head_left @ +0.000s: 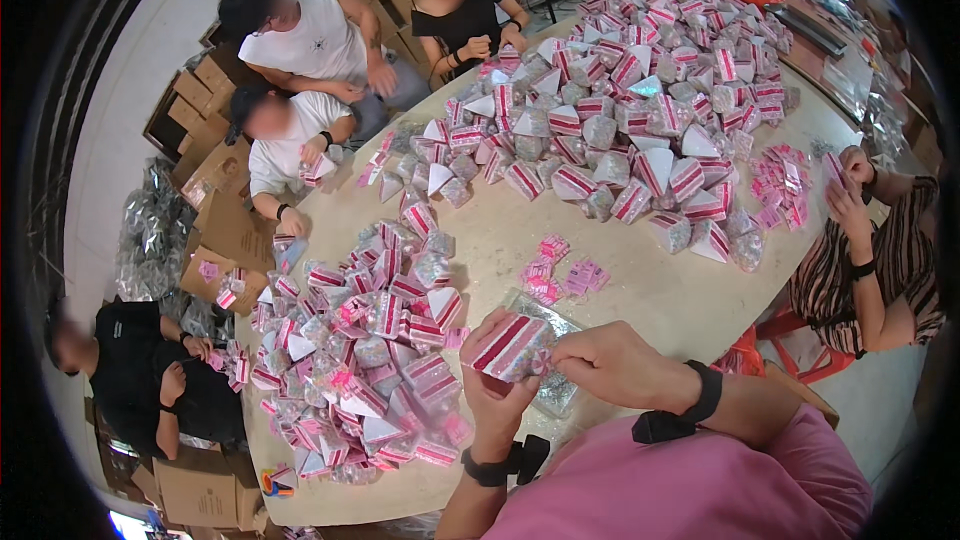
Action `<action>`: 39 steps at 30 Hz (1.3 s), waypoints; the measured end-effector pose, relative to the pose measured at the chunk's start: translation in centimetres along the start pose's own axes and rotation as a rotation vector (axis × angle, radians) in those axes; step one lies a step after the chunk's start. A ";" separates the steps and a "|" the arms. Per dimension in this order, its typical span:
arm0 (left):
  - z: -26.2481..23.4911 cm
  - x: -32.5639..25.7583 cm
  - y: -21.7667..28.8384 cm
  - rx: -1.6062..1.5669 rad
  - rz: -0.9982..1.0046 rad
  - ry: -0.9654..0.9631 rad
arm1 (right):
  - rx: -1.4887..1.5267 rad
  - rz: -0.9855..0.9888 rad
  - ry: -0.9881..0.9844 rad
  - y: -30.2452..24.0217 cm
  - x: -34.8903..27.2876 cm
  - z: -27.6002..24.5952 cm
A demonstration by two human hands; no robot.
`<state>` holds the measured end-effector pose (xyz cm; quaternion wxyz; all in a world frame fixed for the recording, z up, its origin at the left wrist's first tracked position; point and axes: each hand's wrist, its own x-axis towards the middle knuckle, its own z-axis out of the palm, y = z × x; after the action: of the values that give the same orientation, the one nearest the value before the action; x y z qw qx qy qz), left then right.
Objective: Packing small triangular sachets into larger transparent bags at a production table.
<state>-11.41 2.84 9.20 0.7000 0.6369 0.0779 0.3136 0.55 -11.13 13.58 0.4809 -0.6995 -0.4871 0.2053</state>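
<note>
Much of the pale tabletop (690, 290) is bare between near-left heap (375, 365) and far heap (620, 105), both glossy-wrapped wedges. Held wedge (510, 348): white, 2 broad pink-red bands, clear crinkled wrap, above a shallow tray (556, 400) at the near edge. Left hand (492, 392) closed around it; right hand (600, 360) curled at its right end, pinch hidden, grip cannot be told. Tray partly covered.

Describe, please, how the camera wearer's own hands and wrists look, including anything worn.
The left hand and right hand are gloveless. Each wrist wears a black band with a blocky black piece attached; no cables show. A pink sleeve covers the right upper arm; the left sleeve cannot be made out.
</note>
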 end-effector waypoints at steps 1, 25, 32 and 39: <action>0.0 0.0 -0.1 -0.009 -0.003 0.004 | -0.011 -0.014 0.007 0.0 0.1 0.0; -0.5 0.5 -1.3 0.084 -0.036 -0.077 | 0.295 0.214 -0.073 1.9 0.9 1.1; -1.7 0.0 -2.5 0.116 -0.111 -0.028 | 0.858 0.484 -0.119 5.3 1.5 3.9; -4.6 -0.5 -2.3 0.065 -0.290 0.103 | 0.793 0.583 -0.275 6.2 2.4 5.5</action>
<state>-13.36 6.50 6.08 0.7119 0.6245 0.2149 0.2385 0.48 -6.78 6.15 0.5635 -0.5366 -0.2153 0.5900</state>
